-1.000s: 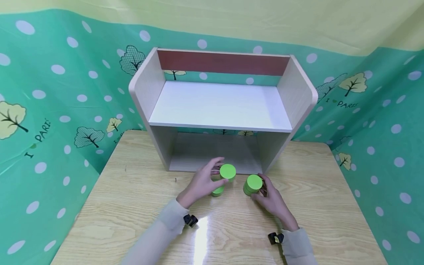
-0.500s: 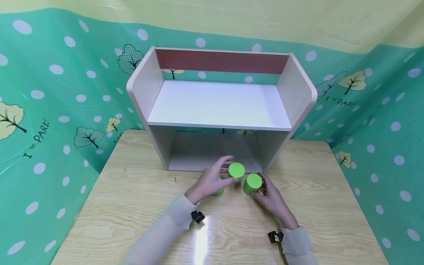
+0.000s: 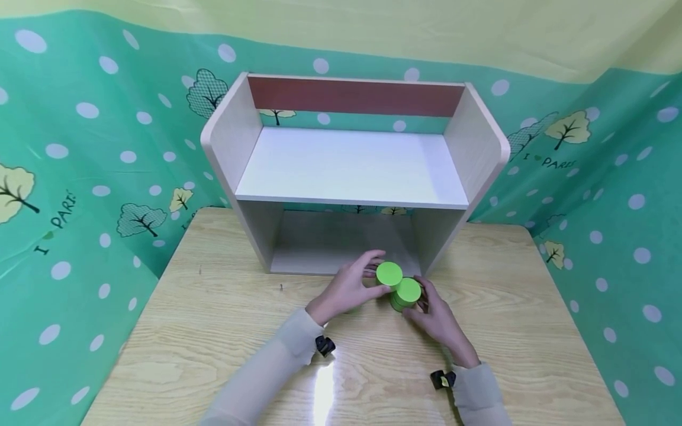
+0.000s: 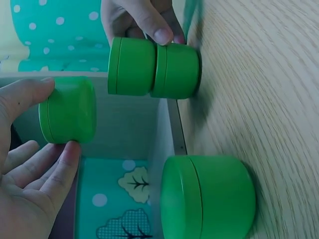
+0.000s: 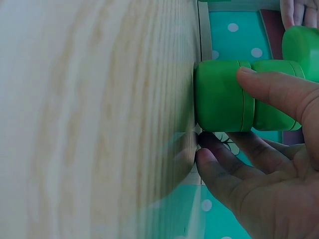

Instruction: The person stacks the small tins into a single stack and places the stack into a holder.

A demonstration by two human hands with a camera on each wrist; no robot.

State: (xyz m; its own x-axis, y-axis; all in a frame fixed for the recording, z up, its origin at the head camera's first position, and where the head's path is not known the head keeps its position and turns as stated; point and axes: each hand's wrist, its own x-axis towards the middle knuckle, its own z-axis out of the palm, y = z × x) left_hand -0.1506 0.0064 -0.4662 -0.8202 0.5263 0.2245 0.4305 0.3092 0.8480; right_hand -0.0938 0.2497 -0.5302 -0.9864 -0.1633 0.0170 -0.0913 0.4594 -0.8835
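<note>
My left hand [image 3: 348, 288] pinches a small green round lidded jar [image 4: 70, 110] between thumb and fingertips, off the table. In the head view this jar overlaps the far left edge of a stack of two similar green jars [image 3: 408, 291]. That stack stands upright on the table, and my right hand [image 3: 440, 319] holds it from the right. The right wrist view shows the thumb [image 5: 276, 89] on the lower jar near its lid seam, with fingers on the opposite side. Another green jar [image 4: 214, 199] stands on the table in the left wrist view; my left hand hides it in the head view.
A pale two-level shelf unit [image 3: 351, 168] stands behind the hands, its lower board [image 3: 330, 242] just beyond the jars. Wood-grain table [image 3: 176, 343] extends to both sides. A green dotted curtain [image 3: 80, 177] surrounds the back and sides.
My left hand has carried its jar rightward, from over the lone standing jar to beside the two-jar stack. My right hand has stayed at the stack.
</note>
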